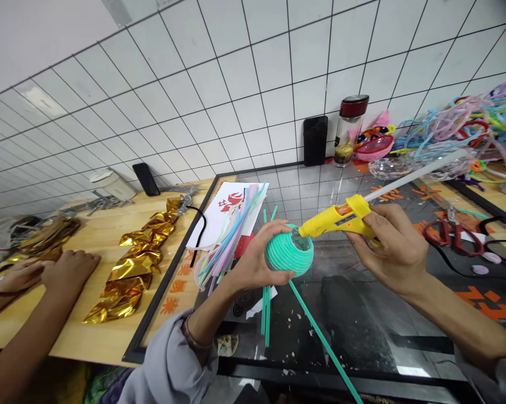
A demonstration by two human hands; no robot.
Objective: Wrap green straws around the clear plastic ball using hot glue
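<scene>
My left hand (259,252) is wrapped round a teal ball (293,264), a hollow round form covered in coiled tubing with an opening at its top. A long tail of the same teal tubing (324,342) hangs from the ball down to the table's front edge. In my right hand (390,241) is a yellow hot glue gun (339,220), with a long whitish glue stick (417,174) jutting out of its back. The gun's nozzle is at the ball's opening; whether it touches is unclear. Several straight teal tubes (266,320) lie beneath the ball.
Pastel strips (234,235) lie on white paper (206,224) at left. Red-handled scissors (452,235) rest at right, before a heap of coloured strips (459,123). A glass bottle (346,134) and phone (315,140) stand by the wall. Another person's hands (63,269) are beside gold foil (129,275).
</scene>
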